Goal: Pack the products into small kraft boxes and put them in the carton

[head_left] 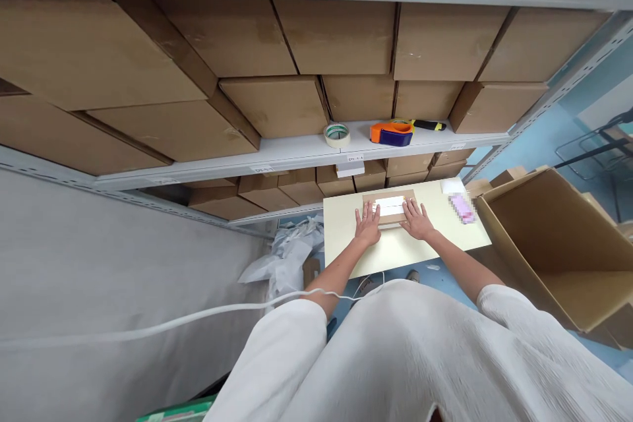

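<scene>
A small flat cardboard box [394, 218] lies on a pale yellow table [346, 257], with a white label [389, 205] across its top. My left hand [368, 224] rests on the box's left side, fingers spread, the fingertips at the label's left end. On the right side, my right hand [418, 220] lies flat with its fingers apart, touching the label's right end. Neither hand grips anything. Right of the hands, a blurred pink item [462, 208] lies on the table near a white piece [452, 186].
Shelves of brown boxes [341, 36] stand ahead. On the shelf edge are a tape roll [337, 135], an orange and blue tape dispenser [391, 133] and a black-yellow tool [429, 125]. A large open carton [568, 237] stands right. A white cable [198, 314] crosses at left.
</scene>
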Demonstrator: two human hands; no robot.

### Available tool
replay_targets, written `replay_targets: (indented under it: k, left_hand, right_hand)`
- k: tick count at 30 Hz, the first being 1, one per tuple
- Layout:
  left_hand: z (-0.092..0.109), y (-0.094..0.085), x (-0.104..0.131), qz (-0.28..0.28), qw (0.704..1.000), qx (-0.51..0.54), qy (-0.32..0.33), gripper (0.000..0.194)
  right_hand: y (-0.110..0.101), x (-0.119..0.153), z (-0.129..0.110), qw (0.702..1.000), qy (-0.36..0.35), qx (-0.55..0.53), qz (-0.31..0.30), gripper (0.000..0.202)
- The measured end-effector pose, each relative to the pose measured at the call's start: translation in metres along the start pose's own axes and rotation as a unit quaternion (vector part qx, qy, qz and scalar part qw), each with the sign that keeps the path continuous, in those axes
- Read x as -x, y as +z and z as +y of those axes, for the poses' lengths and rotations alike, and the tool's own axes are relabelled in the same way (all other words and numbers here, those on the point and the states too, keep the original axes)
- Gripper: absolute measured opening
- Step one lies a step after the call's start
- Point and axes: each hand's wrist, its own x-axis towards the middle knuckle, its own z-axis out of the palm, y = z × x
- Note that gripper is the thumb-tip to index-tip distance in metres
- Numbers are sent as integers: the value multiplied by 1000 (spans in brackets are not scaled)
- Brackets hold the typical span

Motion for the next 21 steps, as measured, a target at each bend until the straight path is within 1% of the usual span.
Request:
replay_targets:
  k: [3, 7, 9, 11, 13, 16, 18, 21]
  left_hand:
    - [1, -1, 1, -8, 1000, 3, -2, 110]
    - [5, -3, 4, -4, 1000, 12, -8, 114]
    - [6, -6, 5, -4, 1000, 27, -13, 112]
    - [8, -9, 4, 3, 999, 39, -6, 107]
    - [11, -12, 1, 18, 999, 40, 17, 101]
    - [23, -16, -7, 26, 998, 41, 48, 93]
    - [37, -17, -13, 17, 997, 46, 62, 88]
    - [64, -16, -24, 10, 995, 45, 89, 81]
  right_hand:
    - [-2, 1, -3, 1000, 6, -7, 3, 85]
    - [-4, 7, -9, 1000, 20, -14, 19, 83]
    - [-6, 12, -8, 998, 39, -21, 36, 79]
    - [-7, 19, -2, 996, 63, -26, 54, 76]
    - [-9, 26, 12, 993, 94, -29, 60, 74]
    - [-9, 38, 42, 987, 147, -37, 43, 72]
    - [-8, 44, 64, 983, 173, -44, 31, 71]
    - [-5, 50, 98, 979, 195, -47, 20, 72]
